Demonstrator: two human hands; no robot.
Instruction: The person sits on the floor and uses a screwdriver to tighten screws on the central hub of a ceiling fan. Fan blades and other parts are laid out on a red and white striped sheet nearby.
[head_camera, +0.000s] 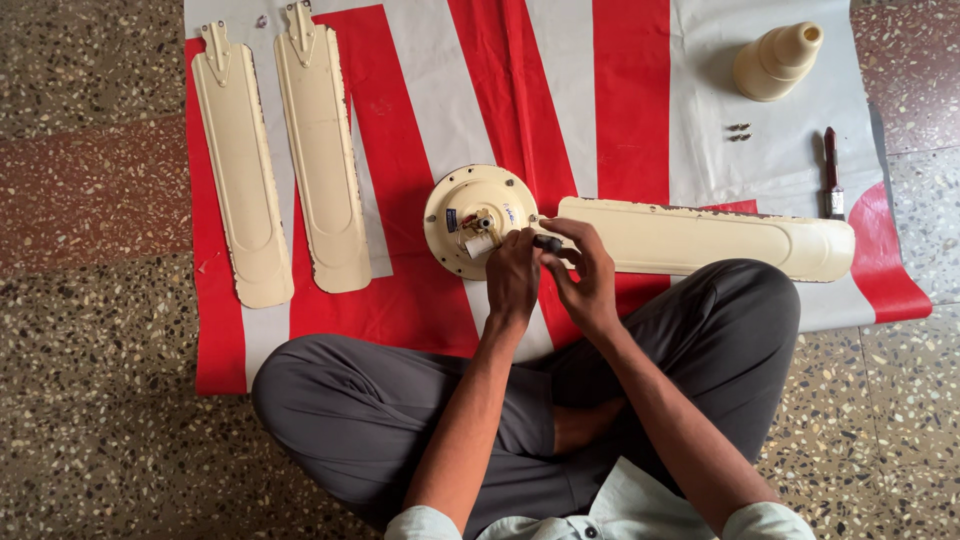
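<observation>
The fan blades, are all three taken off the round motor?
No, two loose blades lie apart on the striped sheet, but one blade still joins the motor.

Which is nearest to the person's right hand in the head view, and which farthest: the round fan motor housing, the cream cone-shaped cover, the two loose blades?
From the right hand:
1. Fan motor housing, just left of the hand, at the fingertips.
2. Cone-shaped cover, up at the far right on the sheet.
3. Two loose blades, far left, lying side by side.

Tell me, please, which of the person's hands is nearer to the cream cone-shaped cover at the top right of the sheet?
The right hand; it lies below and left of the cone-shaped cover, while the left hand sits farther left, by the fan motor hub.
</observation>
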